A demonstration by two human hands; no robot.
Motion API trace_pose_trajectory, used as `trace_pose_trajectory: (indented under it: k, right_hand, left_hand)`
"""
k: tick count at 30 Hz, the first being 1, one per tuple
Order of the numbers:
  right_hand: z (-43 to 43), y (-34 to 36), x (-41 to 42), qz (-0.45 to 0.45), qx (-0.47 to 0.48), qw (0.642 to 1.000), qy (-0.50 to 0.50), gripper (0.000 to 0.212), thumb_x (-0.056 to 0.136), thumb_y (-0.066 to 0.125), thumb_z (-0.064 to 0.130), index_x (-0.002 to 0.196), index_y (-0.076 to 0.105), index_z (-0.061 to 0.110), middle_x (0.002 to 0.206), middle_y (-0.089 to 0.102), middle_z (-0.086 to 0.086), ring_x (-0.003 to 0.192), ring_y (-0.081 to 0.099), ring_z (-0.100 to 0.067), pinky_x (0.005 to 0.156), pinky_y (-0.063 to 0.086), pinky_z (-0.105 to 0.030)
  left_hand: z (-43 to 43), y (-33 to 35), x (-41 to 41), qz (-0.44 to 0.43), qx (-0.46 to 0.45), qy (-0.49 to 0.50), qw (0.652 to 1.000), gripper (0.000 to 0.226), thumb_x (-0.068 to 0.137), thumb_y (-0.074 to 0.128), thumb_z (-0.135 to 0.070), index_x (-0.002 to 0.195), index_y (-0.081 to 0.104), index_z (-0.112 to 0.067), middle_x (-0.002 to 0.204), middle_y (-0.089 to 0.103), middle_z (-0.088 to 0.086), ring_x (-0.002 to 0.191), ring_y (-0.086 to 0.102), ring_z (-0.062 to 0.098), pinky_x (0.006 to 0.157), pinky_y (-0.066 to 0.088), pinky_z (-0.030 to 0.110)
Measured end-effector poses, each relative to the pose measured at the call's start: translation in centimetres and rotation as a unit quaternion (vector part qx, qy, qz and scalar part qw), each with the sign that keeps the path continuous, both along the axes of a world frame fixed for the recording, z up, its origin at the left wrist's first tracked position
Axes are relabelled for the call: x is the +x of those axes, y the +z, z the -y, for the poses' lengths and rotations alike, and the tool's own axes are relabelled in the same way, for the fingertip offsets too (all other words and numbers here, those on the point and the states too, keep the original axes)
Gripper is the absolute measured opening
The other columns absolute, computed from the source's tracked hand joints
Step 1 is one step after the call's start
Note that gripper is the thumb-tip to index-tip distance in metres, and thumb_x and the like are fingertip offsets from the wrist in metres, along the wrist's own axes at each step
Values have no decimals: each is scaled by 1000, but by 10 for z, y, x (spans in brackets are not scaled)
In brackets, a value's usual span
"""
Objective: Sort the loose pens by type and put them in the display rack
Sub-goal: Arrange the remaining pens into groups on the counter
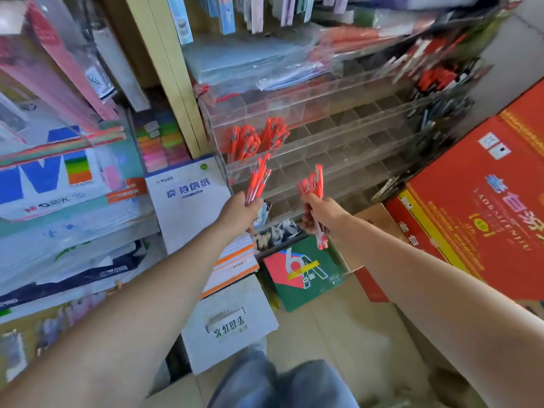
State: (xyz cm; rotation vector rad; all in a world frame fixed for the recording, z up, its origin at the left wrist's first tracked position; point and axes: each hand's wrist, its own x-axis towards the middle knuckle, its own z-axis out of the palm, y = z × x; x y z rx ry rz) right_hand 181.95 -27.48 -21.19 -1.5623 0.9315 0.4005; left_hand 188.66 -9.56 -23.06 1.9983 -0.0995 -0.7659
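Clear acrylic display rack (323,148) stands amid crowded stationery shelves, above a tiled floor (338,334). Red pens (256,139) fill two upper-left compartments. Left hand (238,214) and right hand (319,214) each grip red pen bundles before it; red cartons (477,201) crowd the right.

The lower ends of the red pens (257,181) held in the left hand (240,214) are covered by its closed fingers, and their count cannot be told. The middle of the red pen bundle (315,187) is wrapped by the right hand (319,214). The upper right of the clear acrylic display rack (338,134) is smeared by motion blur, so the dark pens (432,119) there cannot be told by type. The red carton (482,207) is cut off by the right edge.
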Motion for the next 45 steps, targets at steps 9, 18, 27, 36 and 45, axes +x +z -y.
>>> trace_pose_trajectory:
  k: [9,18,27,36,45]
  right_hand:
    - [40,-16,68,29,-24,995,89,28,98,51,32,77,57,14,63,52,-1,53,47,-13,46,39,-19]
    - [66,-9,102,24,107,968,226,17,94,60,28,99,58,12,84,66,-4,76,65,-15,67,51,-26]
    - [73,9,111,49,189,959,206,6,92,62,14,87,58,11,79,66,-3,76,65,-14,72,55,-27]
    - [88,19,130,88,145,984,49,9,87,67,9,88,58,7,86,68,-9,71,69,-17,71,60,-32]
    - [87,26,161,155,-13,988,-18,11,85,67,7,78,61,12,90,69,-12,65,67,-19,62,60,-32]
  left_hand:
    - [22,-8,32,0,8,41,999,20,99,47,-26,106,51,-8,67,47,5,52,44,19,64,47,38]
    - [61,-4,15,-42,-48,162,985,24,96,56,-31,103,53,-8,63,40,1,45,32,12,43,32,21]
    - [74,20,4,-64,-81,179,978,16,89,65,-35,86,61,-20,52,27,-2,42,26,12,42,27,21]
    - [71,20,17,8,-51,191,980,19,97,53,-24,113,57,-15,84,65,3,60,53,9,50,35,22]
    - [70,16,43,78,-42,177,980,20,99,50,-22,118,52,-16,78,61,-6,46,53,-6,49,37,17]
